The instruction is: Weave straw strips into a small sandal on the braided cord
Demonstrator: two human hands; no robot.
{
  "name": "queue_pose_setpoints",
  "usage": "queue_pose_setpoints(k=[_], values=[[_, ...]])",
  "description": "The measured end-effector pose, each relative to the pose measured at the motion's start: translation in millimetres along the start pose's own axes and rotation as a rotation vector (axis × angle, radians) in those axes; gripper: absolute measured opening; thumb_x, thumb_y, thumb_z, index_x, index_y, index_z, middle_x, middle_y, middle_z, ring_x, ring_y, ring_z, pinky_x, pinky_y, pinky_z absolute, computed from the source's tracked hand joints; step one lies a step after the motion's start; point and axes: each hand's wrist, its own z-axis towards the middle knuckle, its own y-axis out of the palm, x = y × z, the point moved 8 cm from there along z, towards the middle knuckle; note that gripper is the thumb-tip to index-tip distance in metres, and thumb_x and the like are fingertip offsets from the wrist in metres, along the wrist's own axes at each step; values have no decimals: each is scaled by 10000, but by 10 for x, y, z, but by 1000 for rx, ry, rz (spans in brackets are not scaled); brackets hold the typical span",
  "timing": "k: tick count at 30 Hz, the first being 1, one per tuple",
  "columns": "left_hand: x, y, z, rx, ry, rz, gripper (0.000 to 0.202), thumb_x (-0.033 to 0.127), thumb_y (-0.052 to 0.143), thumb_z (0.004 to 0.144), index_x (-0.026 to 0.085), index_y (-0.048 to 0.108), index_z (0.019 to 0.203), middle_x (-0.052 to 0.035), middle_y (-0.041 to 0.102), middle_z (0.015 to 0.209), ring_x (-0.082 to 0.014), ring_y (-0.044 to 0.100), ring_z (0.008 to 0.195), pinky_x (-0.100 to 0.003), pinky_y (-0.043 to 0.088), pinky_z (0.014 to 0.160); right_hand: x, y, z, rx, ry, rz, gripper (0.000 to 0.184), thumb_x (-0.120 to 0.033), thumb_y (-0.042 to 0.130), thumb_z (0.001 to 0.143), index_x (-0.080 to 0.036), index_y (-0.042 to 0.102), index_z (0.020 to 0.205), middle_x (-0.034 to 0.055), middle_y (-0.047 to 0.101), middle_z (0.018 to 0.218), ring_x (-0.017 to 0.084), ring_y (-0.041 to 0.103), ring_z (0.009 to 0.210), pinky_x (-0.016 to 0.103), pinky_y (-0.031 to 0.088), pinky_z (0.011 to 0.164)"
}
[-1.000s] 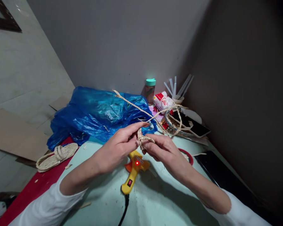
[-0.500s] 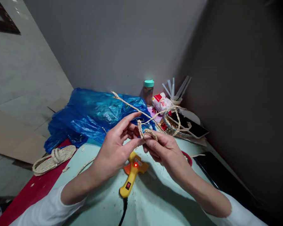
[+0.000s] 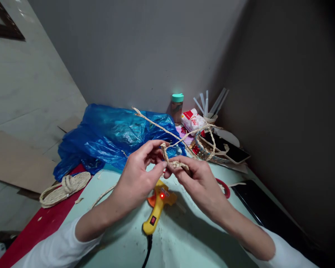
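A pale, twisted natural-fibre cord (image 3: 165,152) is pinched between my two hands above the table, bent into a corner where they meet. My left hand (image 3: 141,173) closes on its upright part, thumb pressing from the front. The sideways part runs under the fingers of my right hand (image 3: 197,175), which is closed round it. A loose tail of the cord trails up and right, looping over the things behind. Just below my hands lies a yellow hot glue gun (image 3: 156,214) with a red light on.
A blue plastic bag (image 3: 106,134) lies at the back left. A coil of cord (image 3: 65,189) rests on the red cloth. Behind are a jar (image 3: 176,109), glue sticks (image 3: 205,102) in a cup and a phone (image 3: 234,150). A dark flat object (image 3: 259,204) lies at right.
My fingers have shifted slightly on the cord. The right fingertips have come over to the bend, and the left index finger now curls nearer the cord's top. The view has moved a little.
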Motion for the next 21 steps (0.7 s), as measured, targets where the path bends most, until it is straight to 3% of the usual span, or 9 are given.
queue_pose_setpoints(k=[6, 14, 21], values=[[29, 114, -123, 17, 215, 317, 204, 71, 508, 852, 159, 620, 998, -61, 584, 1064, -170, 562, 994, -278, 454, 870, 5, 13, -24, 92, -65, -118, 125, -150, 546, 828, -167, 669, 843, -20, 633, 703, 112, 525, 622, 219, 364, 608], [-34, 135, -111, -58, 158, 300, 129, 133, 487, 897, 166, 604, 942, -57, 569, 1027, -184, 555, 986, -287, 445, 840, -148, 26, -42, 135, -276, -304, 99, -142, 549, 816, -169, 541, 722, -25, 541, 652, 95, 417, 551, 222, 317, 578], [-52, 134, -71, -123, 110, 298, 164, 142, 488, 905, 159, 610, 1014, -27, 555, 945, -158, 540, 882, -270, 422, 778, -132, 25, -38, 123, -285, -326, 89, -137, 532, 811, -165, 526, 726, -12, 550, 682, 104, 451, 597, 231, 314, 596]])
